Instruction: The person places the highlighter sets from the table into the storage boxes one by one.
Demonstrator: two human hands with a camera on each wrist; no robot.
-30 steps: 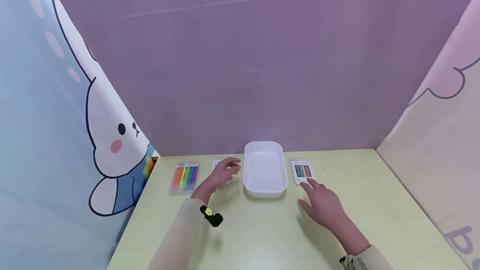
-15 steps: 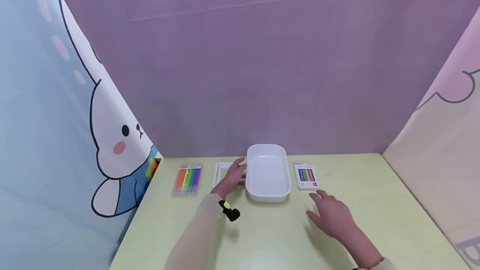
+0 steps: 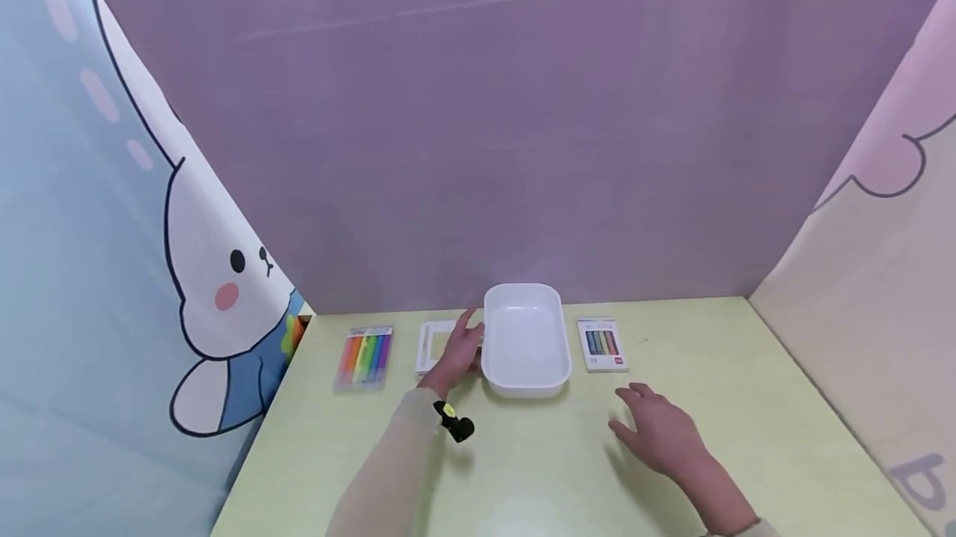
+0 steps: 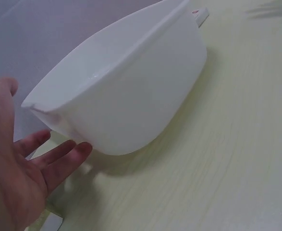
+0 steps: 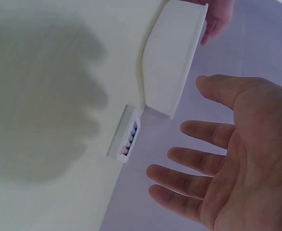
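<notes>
A white rectangular plastic tub (image 3: pixel 526 383) stands at the back middle of the table. At its left side is my left hand (image 3: pixel 460 353), palm toward it; in the left wrist view the fingers (image 4: pixel 66 161) stretch out right at the tub's wall, below the rim. My right hand (image 3: pixel 660 435) hovers over the table, fingers spread and holding nothing. Just beyond it lies a white flat box (image 3: pixel 603 363) with a window showing several coloured sticks. Partly behind my left hand lies another white flat pack (image 3: pixel 427 346) with a yellowish panel.
A clear pack of rainbow-coloured pens (image 3: pixel 364 358) lies at the far left of the pale table (image 3: pixel 553 471). A purple backdrop (image 3: pixel 478 147) rises behind the table's back edge. Printed cloths (image 3: pixel 112 288) hang at both sides.
My left hand has moved right, from over the white pack to the tub's left side. My right hand has drawn back slightly from the box of coloured sticks, uncovering its lower edge.
</notes>
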